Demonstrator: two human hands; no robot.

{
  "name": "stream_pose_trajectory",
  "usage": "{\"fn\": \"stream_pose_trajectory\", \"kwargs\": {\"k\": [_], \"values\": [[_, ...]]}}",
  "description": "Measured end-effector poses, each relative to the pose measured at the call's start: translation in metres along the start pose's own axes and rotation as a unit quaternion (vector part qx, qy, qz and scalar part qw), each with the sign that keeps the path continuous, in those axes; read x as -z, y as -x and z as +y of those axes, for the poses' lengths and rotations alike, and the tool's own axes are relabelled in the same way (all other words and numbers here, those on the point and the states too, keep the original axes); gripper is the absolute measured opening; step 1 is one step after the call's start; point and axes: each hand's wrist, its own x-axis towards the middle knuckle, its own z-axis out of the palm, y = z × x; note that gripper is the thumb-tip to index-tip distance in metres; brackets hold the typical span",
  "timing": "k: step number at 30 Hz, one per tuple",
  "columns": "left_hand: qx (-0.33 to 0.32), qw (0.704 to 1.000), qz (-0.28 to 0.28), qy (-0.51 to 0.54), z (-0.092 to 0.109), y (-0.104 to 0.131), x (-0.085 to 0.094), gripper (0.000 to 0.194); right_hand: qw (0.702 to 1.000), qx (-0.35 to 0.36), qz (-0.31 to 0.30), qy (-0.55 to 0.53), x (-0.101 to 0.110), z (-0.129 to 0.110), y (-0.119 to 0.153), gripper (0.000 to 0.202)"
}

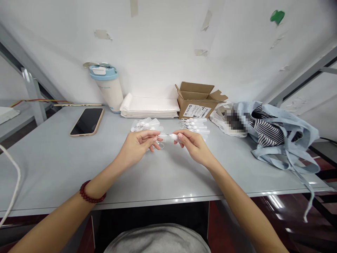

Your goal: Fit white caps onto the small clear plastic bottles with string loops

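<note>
Over the middle of the table, my right hand point(191, 143) pinches a small white bottle point(173, 137) whose thin dark needle tip points left. Facing it, my left hand point(140, 144) has its thumb and fingers closed on a clear cap point(163, 135). The needle tip is close to the cap's end; I cannot tell whether it is inside. Behind my left hand lies a pile of clear and white pieces point(147, 123). Several similar white bottles with clear parts point(195, 123) lie in a row behind my right hand. My fingers partly hide both held pieces.
Along the wall stand a tumbler point(109, 88) with a blue lid, a stack of white sheets or packets point(150, 107) and an open cardboard box point(196, 105). A phone point(87, 121) lies at left. A light blue cloth bag point(284, 126) and a plastic bag point(222, 119) lie at right.
</note>
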Motion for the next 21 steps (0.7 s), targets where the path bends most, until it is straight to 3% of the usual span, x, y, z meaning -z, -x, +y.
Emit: {"fn": "stream_pose_trajectory", "kwargs": {"k": [7,14,21], "values": [[0.021,0.999,-0.009,-0.026,-0.0007,0.0009,0.0010,0.020,1.000,-0.004,-0.003,0.010,-0.0007,-0.0041,0.0013,0.029],[-0.015,0.996,-0.061,-0.056,-0.0027,0.0037,-0.0017,0.016,1.000,0.005,-0.015,0.009,-0.0025,-0.0073,0.0022,0.027],[-0.024,0.996,-0.057,-0.058,-0.0023,0.0051,-0.0024,0.015,1.000,-0.002,-0.023,0.011,-0.0020,-0.0069,0.0017,0.026]]}}
